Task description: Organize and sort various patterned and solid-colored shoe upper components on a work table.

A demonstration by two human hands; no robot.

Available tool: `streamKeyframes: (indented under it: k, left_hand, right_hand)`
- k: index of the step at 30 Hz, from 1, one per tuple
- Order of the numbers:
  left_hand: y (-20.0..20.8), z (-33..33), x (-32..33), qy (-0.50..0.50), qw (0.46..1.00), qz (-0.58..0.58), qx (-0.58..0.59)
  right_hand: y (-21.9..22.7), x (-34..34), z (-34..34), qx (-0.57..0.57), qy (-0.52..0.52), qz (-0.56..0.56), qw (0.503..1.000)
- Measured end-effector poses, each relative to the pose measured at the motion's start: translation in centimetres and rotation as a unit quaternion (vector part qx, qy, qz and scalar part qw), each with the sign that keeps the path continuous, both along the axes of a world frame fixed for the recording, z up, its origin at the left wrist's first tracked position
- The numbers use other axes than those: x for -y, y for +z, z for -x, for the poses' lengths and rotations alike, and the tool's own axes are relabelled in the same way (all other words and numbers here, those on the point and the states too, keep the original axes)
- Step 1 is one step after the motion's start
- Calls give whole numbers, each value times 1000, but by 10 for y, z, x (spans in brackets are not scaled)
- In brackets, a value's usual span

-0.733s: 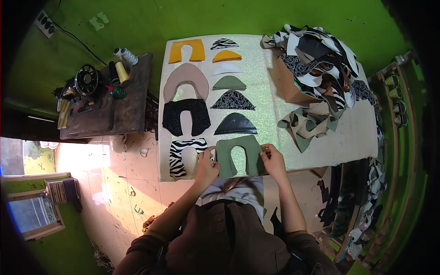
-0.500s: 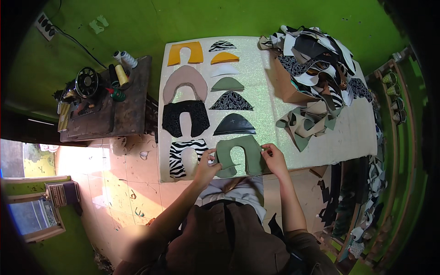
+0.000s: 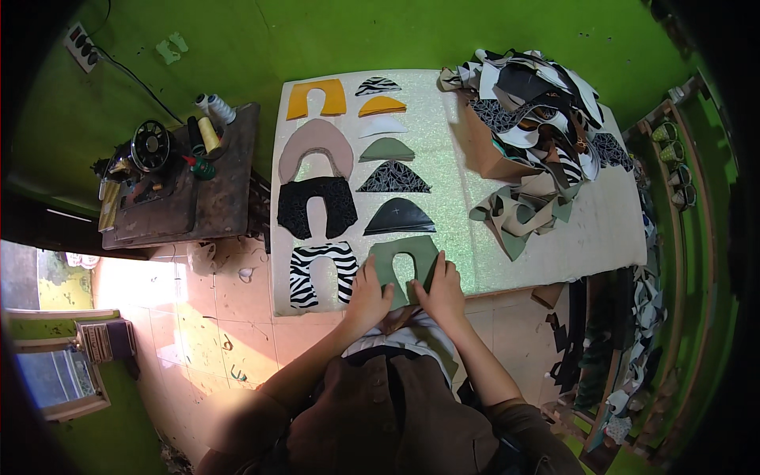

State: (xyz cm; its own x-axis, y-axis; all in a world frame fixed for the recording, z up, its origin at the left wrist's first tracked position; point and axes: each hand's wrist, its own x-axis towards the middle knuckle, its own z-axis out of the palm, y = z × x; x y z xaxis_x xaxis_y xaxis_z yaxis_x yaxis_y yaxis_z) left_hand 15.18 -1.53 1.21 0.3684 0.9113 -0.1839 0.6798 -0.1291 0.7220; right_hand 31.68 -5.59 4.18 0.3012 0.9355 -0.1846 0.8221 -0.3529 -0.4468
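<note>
A stack of olive-green U-shaped pieces (image 3: 402, 246) lies at the near edge of the table, its opening toward me. My left hand (image 3: 367, 296) grips its left leg, with the fingers along the outer side and the thumb over the inner end. Its right leg is held the same way by my right hand (image 3: 442, 292). Just left of my left hand is a zebra-striped U-shaped piece (image 3: 301, 273). A black half-moon piece (image 3: 400, 218) rests beyond the green stack.
Black patterned (image 3: 294, 207), pinkish-beige (image 3: 315, 133) and yellow (image 3: 299, 100) U-shaped pieces line the table's left side, beside several half-moon pieces (image 3: 393, 177). A box (image 3: 491, 150) heaped with scraps (image 3: 538, 95) stands at right. A sewing machine (image 3: 150, 150) is at far left.
My right hand has come in to the left and nearer me, and both hands now close around the green stack. Its legs have been drawn together and their edges look more even.
</note>
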Motion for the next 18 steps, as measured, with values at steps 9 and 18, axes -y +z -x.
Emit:
streamKeyframes:
  k: [9, 18]
  left_hand:
    - [7, 1, 1, -13, 999, 31, 37]
    - [22, -26, 2, -110, 990, -88, -18]
  right_hand:
    - [-20, 7, -13, -3, 50, -67, 996]
    - [3, -3, -32, -12, 32, -186, 982]
